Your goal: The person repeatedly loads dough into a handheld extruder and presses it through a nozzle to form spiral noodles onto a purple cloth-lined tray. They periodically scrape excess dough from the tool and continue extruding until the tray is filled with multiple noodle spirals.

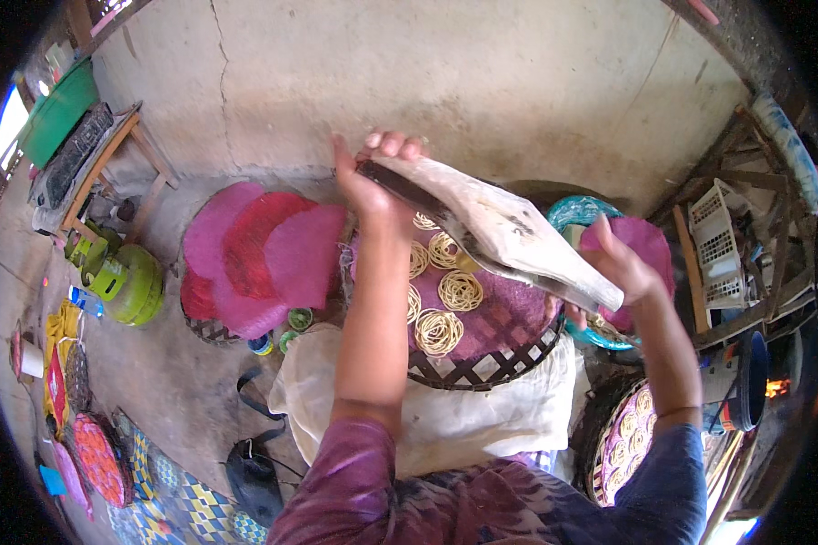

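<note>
A thick slab (pixel 518 227), with a whitish, floury-looking face and a dark edge, is held tilted in the air. Its higher left end is gripped by my left hand (pixel 373 186), fingers curled over the far edge. At the lower right end, my right hand (pixel 632 277) holds it with the thumb raised and fingers underneath. Below is a round woven tray (pixel 489 373) lined with purple mesh cloth (pixel 509 318). Pale coils of noodle-like strands (pixel 461 291) lie on the mesh; the slab hides part of the tray.
White cloth (pixel 491 413) covers my lap. A teal basin (pixel 577 211) with pink cloth stands right, above another tray of coils (pixel 625 436). Pink and red mesh sheets (pixel 264 254) lie left, beside a green gas cylinder (pixel 136 286). Fire (pixel 777 389) burns at far right.
</note>
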{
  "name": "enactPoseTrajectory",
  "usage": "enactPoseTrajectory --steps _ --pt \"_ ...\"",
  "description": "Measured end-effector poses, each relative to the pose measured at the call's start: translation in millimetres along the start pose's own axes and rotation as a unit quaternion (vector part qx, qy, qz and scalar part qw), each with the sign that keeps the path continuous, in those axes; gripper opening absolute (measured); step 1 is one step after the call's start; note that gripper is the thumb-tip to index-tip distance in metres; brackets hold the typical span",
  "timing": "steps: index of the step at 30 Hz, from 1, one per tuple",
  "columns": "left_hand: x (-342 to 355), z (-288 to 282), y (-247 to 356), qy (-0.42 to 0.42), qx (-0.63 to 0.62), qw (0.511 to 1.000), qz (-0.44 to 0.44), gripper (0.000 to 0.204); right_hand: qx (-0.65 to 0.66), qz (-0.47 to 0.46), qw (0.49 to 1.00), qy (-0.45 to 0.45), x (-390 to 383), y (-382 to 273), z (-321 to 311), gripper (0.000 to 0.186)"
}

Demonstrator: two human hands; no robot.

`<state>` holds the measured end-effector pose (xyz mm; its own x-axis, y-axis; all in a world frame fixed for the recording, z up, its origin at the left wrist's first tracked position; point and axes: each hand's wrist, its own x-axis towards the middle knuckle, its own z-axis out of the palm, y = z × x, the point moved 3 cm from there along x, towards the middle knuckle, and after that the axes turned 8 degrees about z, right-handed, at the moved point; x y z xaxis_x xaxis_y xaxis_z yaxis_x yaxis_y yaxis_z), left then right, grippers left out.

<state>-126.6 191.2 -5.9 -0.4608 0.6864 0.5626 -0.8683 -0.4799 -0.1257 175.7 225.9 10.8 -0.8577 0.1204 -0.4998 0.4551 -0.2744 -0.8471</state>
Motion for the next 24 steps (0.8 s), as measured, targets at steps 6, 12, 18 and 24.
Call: enactPoseTrajectory --steps 6,12,18,24 --pt "-46.1 -34.0 -57.3 0.273 0.096 0.956 -0.055 0.053 -0.015 0.143 0.976 0.164 -44.4 38.3 8.1 0.068" --pt "-54.6 -43.9 -53.7 0.255 0.072 0.963 -0.036 0.045 -0.140 0.123 0.959 0.212 -37.0 30.8 24.5 0.069" --pt "-58.8 -26.8 -64.9 0.284 0.058 0.956 -0.040 0.042 -0.110 0.150 0.950 0.250 -60.3 16.8 34.0 0.069" --pt "-42.6 -15.4 -53.8 0.277 0.097 0.956 -0.019 0.047 -0.160 0.111 0.936 0.292 -52.3 15.9 35.8 0.069"
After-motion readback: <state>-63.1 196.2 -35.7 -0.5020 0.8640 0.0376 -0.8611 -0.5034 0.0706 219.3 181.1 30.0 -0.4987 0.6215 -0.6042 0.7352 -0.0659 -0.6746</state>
